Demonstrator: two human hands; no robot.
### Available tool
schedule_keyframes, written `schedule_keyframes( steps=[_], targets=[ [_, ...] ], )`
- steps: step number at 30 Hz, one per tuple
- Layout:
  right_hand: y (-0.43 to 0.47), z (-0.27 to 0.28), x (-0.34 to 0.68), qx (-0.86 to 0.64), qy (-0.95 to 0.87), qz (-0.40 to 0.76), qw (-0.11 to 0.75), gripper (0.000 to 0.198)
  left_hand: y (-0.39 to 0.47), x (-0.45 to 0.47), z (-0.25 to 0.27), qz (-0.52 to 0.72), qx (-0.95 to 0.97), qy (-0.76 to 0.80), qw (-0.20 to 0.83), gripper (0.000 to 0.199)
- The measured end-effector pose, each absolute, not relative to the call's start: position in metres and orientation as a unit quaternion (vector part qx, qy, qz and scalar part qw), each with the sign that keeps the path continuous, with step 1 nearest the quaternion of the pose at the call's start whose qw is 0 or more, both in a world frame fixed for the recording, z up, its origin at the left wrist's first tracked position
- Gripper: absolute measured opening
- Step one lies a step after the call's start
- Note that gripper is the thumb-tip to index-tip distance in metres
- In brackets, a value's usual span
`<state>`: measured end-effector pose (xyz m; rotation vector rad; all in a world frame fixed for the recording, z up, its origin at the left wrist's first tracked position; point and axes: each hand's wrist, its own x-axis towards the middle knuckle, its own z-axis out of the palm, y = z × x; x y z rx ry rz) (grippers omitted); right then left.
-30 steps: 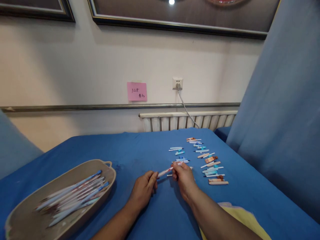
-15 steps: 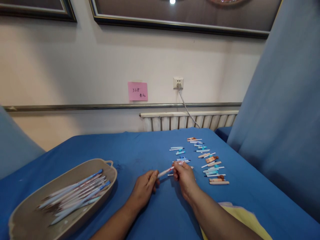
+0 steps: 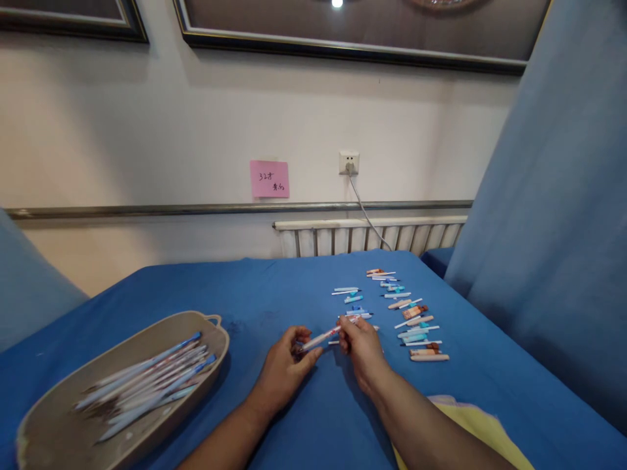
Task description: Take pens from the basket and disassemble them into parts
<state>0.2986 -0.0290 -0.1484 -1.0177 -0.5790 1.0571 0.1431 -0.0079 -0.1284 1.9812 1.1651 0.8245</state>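
Note:
A slim pen with a pale barrel and red markings is held slanting above the blue cloth. My right hand pinches its upper right end between thumb and fingers. My left hand is around the lower left end, thumb and fingers spread apart; whether they touch the pen is unclear. Just beyond my right hand lie several pen parts, partly covered by it. On the left, a beige tray with a small loop handle holds a pile of pale, blue and reddish pens.
Rows of taken-apart pens, with barrels, caps and thin refills, lie on the right. A yellow cloth shows under my right forearm. Blue curtains flank the table. Behind stand a white radiator and a plugged-in socket.
The thumb and fingers of my left hand have opened from their pinch on the pen's lower end. My right hand keeps its hold, almost unmoved.

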Motion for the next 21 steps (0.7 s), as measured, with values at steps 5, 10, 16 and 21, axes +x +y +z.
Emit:
schedule_keyframes(
  steps=[5, 10, 16, 21],
  targets=[
    [-0.0291, -0.1477, 0.2979, -0.453, -0.266, 0.477, 0.704, 0.033, -0.0063, 0.1413, -0.1287, 0.273, 0.783, 0.448, 0.334, 0.038],
    [-0.0295, -0.148, 0.2982, -0.458, -0.267, 0.475, 0.702, 0.032, -0.0072, 0.1415, -0.1264, 0.264, 0.775, 0.453, 0.353, 0.041],
    [-0.0311, -0.1463, 0.2966, -0.457, -0.279, 0.472, 0.7, 0.033, -0.0081, 0.1415, -0.1276, 0.287, 0.795, 0.436, 0.309, 0.029],
    [-0.031, -0.1451, 0.2965, -0.457, -0.271, 0.471, 0.704, 0.034, -0.0077, 0.1414, -0.1267, 0.238, 0.785, 0.446, 0.357, 0.047]
  ],
)
